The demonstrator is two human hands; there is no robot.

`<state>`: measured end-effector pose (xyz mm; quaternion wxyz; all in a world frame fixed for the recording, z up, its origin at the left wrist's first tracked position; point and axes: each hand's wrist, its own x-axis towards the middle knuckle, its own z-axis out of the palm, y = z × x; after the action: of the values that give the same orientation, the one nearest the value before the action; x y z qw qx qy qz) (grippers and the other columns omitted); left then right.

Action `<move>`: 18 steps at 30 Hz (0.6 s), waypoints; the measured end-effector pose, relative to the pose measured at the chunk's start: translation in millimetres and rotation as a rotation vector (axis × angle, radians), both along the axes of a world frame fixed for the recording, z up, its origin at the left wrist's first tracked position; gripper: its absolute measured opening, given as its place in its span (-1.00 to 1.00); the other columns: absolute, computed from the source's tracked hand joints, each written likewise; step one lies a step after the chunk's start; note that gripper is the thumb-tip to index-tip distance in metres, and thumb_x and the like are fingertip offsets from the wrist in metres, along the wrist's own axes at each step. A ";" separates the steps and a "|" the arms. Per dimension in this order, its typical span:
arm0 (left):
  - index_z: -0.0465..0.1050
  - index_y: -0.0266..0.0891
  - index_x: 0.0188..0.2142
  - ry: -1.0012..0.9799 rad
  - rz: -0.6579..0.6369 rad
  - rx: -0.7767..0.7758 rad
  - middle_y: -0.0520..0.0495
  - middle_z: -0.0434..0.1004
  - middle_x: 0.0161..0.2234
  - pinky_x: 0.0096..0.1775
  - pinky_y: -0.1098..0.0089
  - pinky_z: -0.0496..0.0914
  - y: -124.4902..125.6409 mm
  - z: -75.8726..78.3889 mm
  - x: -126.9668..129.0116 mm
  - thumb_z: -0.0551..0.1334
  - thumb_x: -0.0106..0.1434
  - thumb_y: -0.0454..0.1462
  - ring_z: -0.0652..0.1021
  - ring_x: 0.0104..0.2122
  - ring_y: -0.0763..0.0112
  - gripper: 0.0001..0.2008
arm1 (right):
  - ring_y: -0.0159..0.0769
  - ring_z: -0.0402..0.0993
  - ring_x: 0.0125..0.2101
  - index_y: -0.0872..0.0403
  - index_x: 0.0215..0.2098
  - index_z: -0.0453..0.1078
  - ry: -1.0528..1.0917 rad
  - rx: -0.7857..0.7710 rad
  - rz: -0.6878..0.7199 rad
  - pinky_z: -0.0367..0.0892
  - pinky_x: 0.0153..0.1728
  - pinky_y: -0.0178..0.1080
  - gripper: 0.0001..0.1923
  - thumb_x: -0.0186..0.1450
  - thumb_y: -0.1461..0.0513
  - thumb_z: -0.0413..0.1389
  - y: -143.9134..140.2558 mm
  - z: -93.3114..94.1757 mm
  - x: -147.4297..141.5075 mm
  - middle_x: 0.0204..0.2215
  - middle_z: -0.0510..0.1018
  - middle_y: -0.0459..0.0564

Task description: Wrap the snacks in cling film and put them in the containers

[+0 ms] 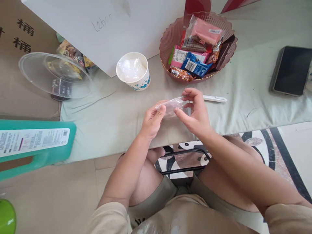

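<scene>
Item: small clear crinkled plastic wrapper (171,105), over the table edge. I see left hand (152,122) and right hand (195,113) pinching its ends. Judged light, limp, slippery; grip the ends.

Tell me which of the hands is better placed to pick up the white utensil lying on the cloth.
Right. The right hand sits just beside the white utensil, while the left hand is farther away. Both pinch the clear wrapper, so the right would likely have to release first.
</scene>
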<state>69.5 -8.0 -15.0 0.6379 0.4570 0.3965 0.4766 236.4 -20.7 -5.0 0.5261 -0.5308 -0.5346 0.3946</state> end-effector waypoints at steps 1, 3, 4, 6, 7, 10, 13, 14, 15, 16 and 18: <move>0.65 -0.14 -0.13 0.000 -0.009 -0.013 -0.11 0.70 -0.06 0.05 0.25 0.52 0.9 0.9 -0.1 0.36 0.25 0.18 0.66 -0.03 0.22 -0.52 | -0.20 0.51 -0.12 -0.03 0.00 0.33 0.054 -0.035 0.054 0.43 -0.14 -0.12 -0.55 0.18 0.14 0.31 2.2 -0.4 0.7 -0.09 0.54 0.03; 0.61 -0.13 -0.08 0.011 -0.012 -0.036 -0.09 0.69 -0.06 0.01 0.29 0.53 2.8 1.6 0.0 0.47 0.13 0.13 0.66 -0.06 0.26 -0.49 | -0.25 0.50 -0.24 -0.03 -0.12 0.30 0.167 -0.113 0.151 0.43 -0.19 -0.15 -0.66 0.22 0.11 0.27 5.9 -0.2 1.2 -0.25 0.52 -0.06; 0.59 -0.12 -0.06 0.015 -0.001 -0.049 -0.07 0.69 -0.07 -0.01 0.32 0.53 3.5 1.4 0.3 0.53 0.07 0.08 0.65 -0.08 0.29 -0.46 | -0.29 0.48 -0.29 -0.03 -0.19 0.28 0.207 -0.143 0.167 0.41 -0.23 -0.17 -0.71 0.22 0.10 0.26 7.5 0.3 0.9 -0.32 0.49 -0.10; 0.54 -0.12 -0.06 0.025 0.040 -0.081 -0.04 0.68 -0.11 -0.05 0.37 0.53 4.3 0.5 0.2 0.61 -0.04 -0.02 0.65 -0.14 0.37 -0.41 | -0.35 0.40 -0.37 -0.03 -0.28 0.22 0.245 -0.180 0.140 0.36 -0.31 -0.23 -0.70 0.20 0.09 0.26 9.8 1.8 -0.3 -0.40 0.41 -0.16; 0.52 -0.14 -0.10 0.035 0.073 -0.096 -0.02 0.67 -0.15 -0.08 0.40 0.53 4.3 0.2 -0.7 0.62 -0.07 -0.04 0.64 -0.19 0.40 -0.41 | -0.37 0.35 -0.40 -0.04 -0.31 0.20 0.250 -0.194 0.127 0.32 -0.34 -0.25 -0.69 0.17 0.10 0.27 10.8 2.8 -1.1 -0.43 0.37 -0.18; 0.46 -0.17 -0.24 0.086 0.228 -0.087 0.05 0.59 -0.31 -0.24 0.47 0.49 3.6 3.8 -9.8 0.61 -0.10 -0.07 0.57 -0.36 0.51 -0.48 | -0.39 0.29 -0.42 -0.04 -0.32 0.18 0.270 -0.206 0.118 0.25 -0.37 -0.26 -0.69 0.15 0.13 0.26 13.8 6.2 -3.9 -0.44 0.34 -0.19; 0.37 -0.17 -0.36 0.272 0.492 0.129 0.11 0.44 -0.44 -0.39 0.49 0.37 8.7 21.9 -29.6 0.53 -0.01 -0.11 0.43 -0.49 0.57 -0.61 | -0.38 0.32 -0.40 -0.03 -0.32 0.23 0.283 -0.214 0.118 0.27 -0.34 -0.25 -0.77 0.18 0.13 0.21 17.0 9.5 -6.5 -0.42 0.37 -0.16; 0.34 -0.17 -0.39 0.375 0.593 0.247 0.13 0.39 -0.47 -0.42 0.49 0.33 13.7 31.8 -37.5 0.49 0.03 -0.15 0.39 -0.51 0.57 -0.65 | -0.38 0.32 -0.40 -0.02 -0.32 0.24 0.277 -0.223 0.122 0.26 -0.35 -0.25 -0.79 0.19 0.13 0.19 17.7 10.4 -7.4 -0.43 0.37 -0.16; 0.31 -0.16 -0.41 0.492 0.687 0.377 0.13 0.33 -0.49 -0.44 0.47 0.30 21.1 43.3 -45.3 0.46 0.06 -0.20 0.35 -0.52 0.56 -0.69 | -0.38 0.31 -0.41 -0.02 -0.32 0.25 0.268 -0.228 0.128 0.25 -0.35 -0.25 -0.81 0.19 0.13 0.18 18.2 11.1 -8.3 -0.44 0.36 -0.16; 0.29 -0.15 -0.43 0.598 0.756 0.495 0.14 0.28 -0.50 -0.43 0.45 0.30 30.9 55.6 -52.6 0.44 0.07 -0.26 0.33 -0.51 0.54 -0.71 | -0.38 0.30 -0.42 -0.02 -0.33 0.26 0.258 -0.227 0.137 0.24 -0.36 -0.25 -0.82 0.19 0.12 0.17 18.5 11.6 -9.3 -0.45 0.36 -0.17; 0.25 -0.14 -0.45 0.785 0.748 0.647 0.13 0.23 -0.51 -0.36 0.40 0.35 56.7 80.0 -64.1 0.40 0.05 -0.37 0.33 -0.49 0.49 -0.70 | -0.39 0.28 -0.43 -0.01 -0.33 0.27 0.242 -0.222 0.153 0.22 -0.37 -0.25 -0.83 0.20 0.12 0.15 18.5 12.3 -11.1 -0.46 0.37 -0.17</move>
<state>5.4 48.7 65.0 0.0649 0.5981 0.5696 0.5600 225.4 -2.2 7.3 0.4932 -0.4919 -0.4596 0.5509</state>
